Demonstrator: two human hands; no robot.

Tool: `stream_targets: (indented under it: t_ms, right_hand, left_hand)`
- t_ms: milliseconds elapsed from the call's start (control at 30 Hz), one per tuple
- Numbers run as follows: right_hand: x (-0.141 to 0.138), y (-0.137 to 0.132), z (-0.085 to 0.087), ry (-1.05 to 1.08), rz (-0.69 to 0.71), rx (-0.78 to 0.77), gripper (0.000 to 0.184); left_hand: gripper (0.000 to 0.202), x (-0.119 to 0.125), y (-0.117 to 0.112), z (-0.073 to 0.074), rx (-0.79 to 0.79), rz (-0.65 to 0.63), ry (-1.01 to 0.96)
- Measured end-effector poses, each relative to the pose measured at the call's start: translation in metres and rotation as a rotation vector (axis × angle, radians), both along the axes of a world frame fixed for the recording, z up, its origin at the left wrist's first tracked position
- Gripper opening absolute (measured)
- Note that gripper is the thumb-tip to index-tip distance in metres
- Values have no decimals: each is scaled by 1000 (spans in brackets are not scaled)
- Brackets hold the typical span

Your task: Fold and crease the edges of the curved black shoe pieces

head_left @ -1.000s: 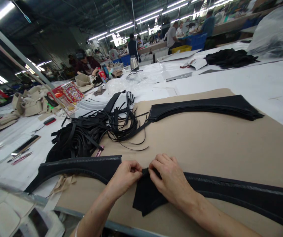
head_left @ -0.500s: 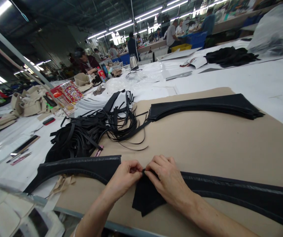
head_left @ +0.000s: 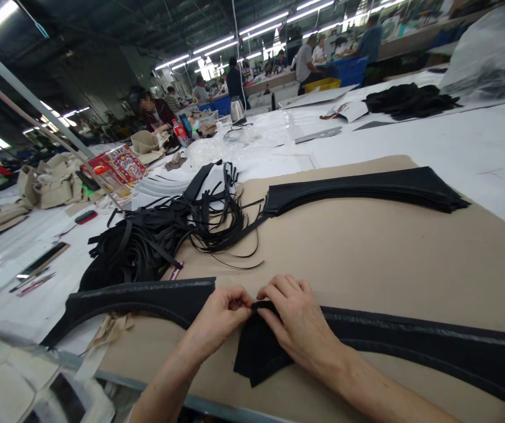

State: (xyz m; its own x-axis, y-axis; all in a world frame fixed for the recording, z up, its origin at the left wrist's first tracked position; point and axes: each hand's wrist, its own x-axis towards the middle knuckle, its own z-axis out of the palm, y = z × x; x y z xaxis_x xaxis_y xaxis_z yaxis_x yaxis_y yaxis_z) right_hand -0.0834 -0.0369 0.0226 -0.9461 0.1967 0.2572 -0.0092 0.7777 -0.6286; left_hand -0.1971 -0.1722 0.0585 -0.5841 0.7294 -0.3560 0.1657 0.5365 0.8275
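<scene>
My left hand point(head_left: 228, 308) pinches the top edge of a small black fabric piece point(head_left: 261, 346) between thumb and finger. On the same edge, just to the right, my right hand point(head_left: 291, 311) is closed with thumb and fingertips on the cloth. The piece hangs below the fingers over a brown sheet point(head_left: 344, 258). A curved black panel point(head_left: 146, 296) with a shiny strip along its border lies to the left, partly behind my left hand. Another long black panel point(head_left: 432, 343) extends right from behind my right forearm.
Farther back lies a stack of curved black panels point(head_left: 358, 191). A tangled heap of black strips point(head_left: 146, 241) sits at the left, beside a pink cutter point(head_left: 176, 270). Pens point(head_left: 36, 283) and a red-and-black brush point(head_left: 85, 217) lie on the white table. Other people work in the background.
My right fingers have shifted slightly along the edge, away from my left hand, showing a little more of the folded black cloth between them. Everything else stays nearly the same.
</scene>
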Motion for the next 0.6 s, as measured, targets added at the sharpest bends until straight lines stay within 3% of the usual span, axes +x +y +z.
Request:
stream_targets:
  t_ms: [100,267,600]
  right_hand:
    - [-2,1,-1,-4,0,-12,16]
    - [-6,5,-2,-55,39,-41,3]
    - [-11,10,8,-110,76,-127,7]
  left_hand:
    - [14,0,0,-1,4,-10,15]
    - [15,-1,-2,-1,6,-16,38]
    - [12,-2,-6,4,-47,-55,65]
